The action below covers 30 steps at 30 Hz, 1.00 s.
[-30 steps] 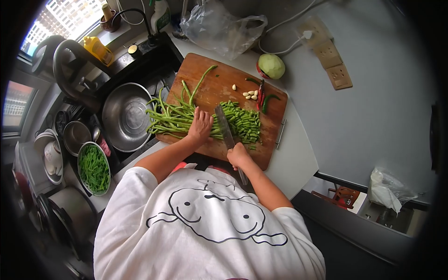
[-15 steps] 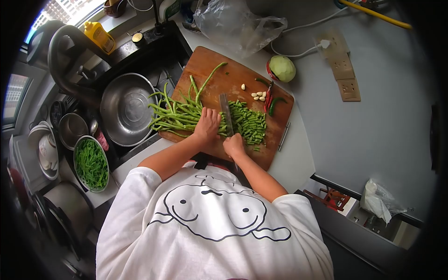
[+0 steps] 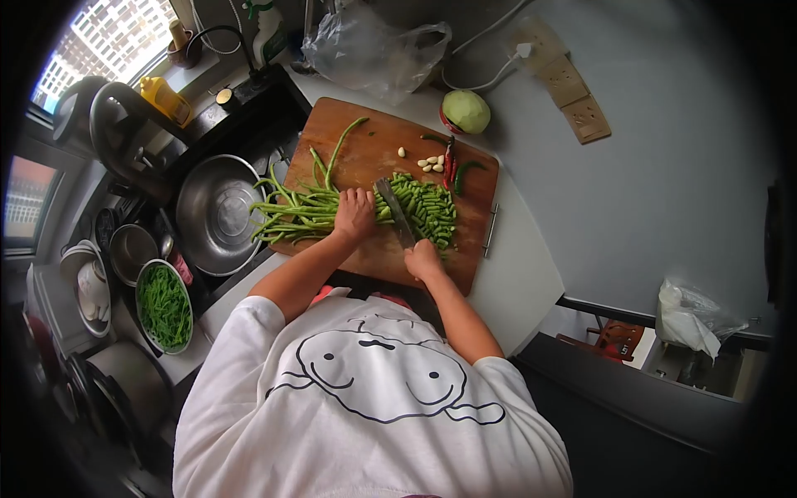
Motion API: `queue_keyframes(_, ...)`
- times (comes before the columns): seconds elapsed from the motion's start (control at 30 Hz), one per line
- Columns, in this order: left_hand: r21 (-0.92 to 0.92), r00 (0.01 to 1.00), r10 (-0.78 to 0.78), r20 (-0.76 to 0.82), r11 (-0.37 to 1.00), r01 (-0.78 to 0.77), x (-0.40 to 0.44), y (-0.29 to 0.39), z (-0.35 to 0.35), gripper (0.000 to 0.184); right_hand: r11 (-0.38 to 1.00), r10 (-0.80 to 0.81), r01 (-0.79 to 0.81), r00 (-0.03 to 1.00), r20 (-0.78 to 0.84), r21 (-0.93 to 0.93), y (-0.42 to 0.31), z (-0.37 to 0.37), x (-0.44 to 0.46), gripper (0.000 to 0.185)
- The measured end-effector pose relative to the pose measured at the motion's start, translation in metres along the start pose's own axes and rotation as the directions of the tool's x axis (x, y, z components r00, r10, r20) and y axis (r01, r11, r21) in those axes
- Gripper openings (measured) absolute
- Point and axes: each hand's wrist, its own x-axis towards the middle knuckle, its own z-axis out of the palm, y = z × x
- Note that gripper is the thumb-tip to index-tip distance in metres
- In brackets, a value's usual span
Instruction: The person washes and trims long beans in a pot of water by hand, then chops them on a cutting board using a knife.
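Observation:
My left hand (image 3: 356, 214) is closed over a bunch of long green beans (image 3: 290, 207), pressing them onto the wooden cutting board (image 3: 386, 129). The uncut ends stick out to the left, some over the board's edge. In my right hand (image 3: 424, 261) is the handle of a broad kitchen knife (image 3: 393, 212). Its blade lies slanted just right of my left fingers, between the whole beans and a heap of short cut bean pieces (image 3: 436, 212). Behind the heap are several peeled garlic cloves (image 3: 432, 163), a red chili (image 3: 450, 166) and a green chili (image 3: 470, 173).
A metal basin (image 3: 222, 216) sits at the sink on the left, near an oval bowl of chopped greens (image 3: 164, 307) and a small pot (image 3: 134, 253). Behind the board are a plastic bag (image 3: 374, 50) and a round pale-green vegetable (image 3: 466, 112). An open drawer (image 3: 701, 373) is at the lower right.
The camera view has turned and shifted, so the board appears further left. The knife blade now slants more to the left from its handle. Both hands keep their hold.

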Motion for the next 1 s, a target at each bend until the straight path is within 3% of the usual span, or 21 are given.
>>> queue_keyframes(0.03,0.001,1.0,0.002,-0.004,1.0,-0.002,0.004,0.005,0.009,0.023,1.0,0.007,-0.007,1.0,-0.005,-0.023,0.002,-0.002,0.0,0.025)
queue_keyframes(0.1,0.1,0.995,-0.053,-0.084,0.993,0.062,0.011,0.011,0.032,0.052,1.0,0.028,-0.028,1.0,-0.007,0.002,-0.001,-0.009,-0.002,0.025)
queue_keyframes(0.13,0.103,0.995,-0.059,-0.085,0.992,0.068,0.01,0.011,0.036,0.052,0.998,0.05,-0.05,0.999,-0.003,0.027,-0.003,-0.011,-0.003,0.025)
queue_keyframes(0.2,0.012,0.999,-0.032,-0.022,0.999,0.032,0.01,0.011,0.02,0.071,0.999,0.027,-0.026,0.999,-0.027,0.018,-0.004,-0.009,-0.003,0.025)
queue_keyframes(0.23,0.016,0.999,-0.033,-0.024,0.999,0.033,0.007,0.011,0.011,0.071,1.0,0.011,-0.011,0.999,-0.053,0.011,-0.003,-0.009,-0.004,0.025)
queue_keyframes(0.3,0.049,0.995,-0.062,0.073,0.997,0.058,-0.003,0.013,-0.02,0.1,1.0,0.016,-0.015,0.999,-0.049,0.014,-0.004,-0.006,-0.003,0.024)
queue_keyframes(0.33,0.055,0.995,-0.068,0.072,0.996,0.064,-0.005,0.012,-0.021,0.1,1.0,0.027,-0.026,0.999,-0.044,0.013,-0.004,-0.004,-0.003,0.024)
queue_keyframes(0.4,0.032,0.996,-0.038,0.077,0.999,0.036,-0.011,0.006,-0.02,0.117,1.0,0.013,-0.012,0.999,-0.044,0.015,0.001,0.001,0.002,0.023)
queue_keyframes(0.53,0.12,0.999,0.009,-0.042,0.993,-0.004,-0.021,-0.005,-0.011,0.118,0.999,0.034,-0.034,0.998,-0.047,-0.001,0.003,0.005,0.003,0.023)
queue_keyframes(0.6,0.143,0.992,0.017,0.129,0.989,-0.036,-0.019,-0.005,-0.015,0.11,0.999,-0.034,0.032,0.995,-0.096,-0.027,0.004,0.006,0.0,0.024)
queue_keyframes(0.63,0.141,0.992,0.02,0.128,0.989,-0.038,-0.017,-0.005,-0.017,0.11,0.993,-0.105,0.097,0.984,-0.143,-0.06,0.004,0.005,-0.001,0.025)
queue_keyframes(0.7,0.105,0.973,0.024,0.229,0.993,-0.05,-0.011,-0.007,-0.022,0.097,0.996,-0.087,0.086,0.983,-0.162,-0.011,-0.013,-0.011,-0.021,0.026)
queue_keyframes(0.8,0.163,0.983,0.027,0.18,0.985,-0.057,-0.011,-0.005,-0.022,0.086,0.998,-0.052,0.055,0.989,-0.138,0.02,-0.041,-0.033,-0.055,0.027)
queue_keyframes(0.93,0.107,0.966,0.027,0.259,0.993,-0.056,-0.007,-0.005,-0.02,0.085,0.999,-0.038,0.037,0.997,-0.066,-0.02,-0.041,-0.021,-0.059,0.028)
queue_keyframes(1.0,0.123,0.971,0.038,0.234,0.99,-0.069,-0.008,-0.006,-0.02,0.085,0.994,-0.091,0.083,0.989,-0.114,-0.074,-0.034,-0.013,-0.05,0.029)
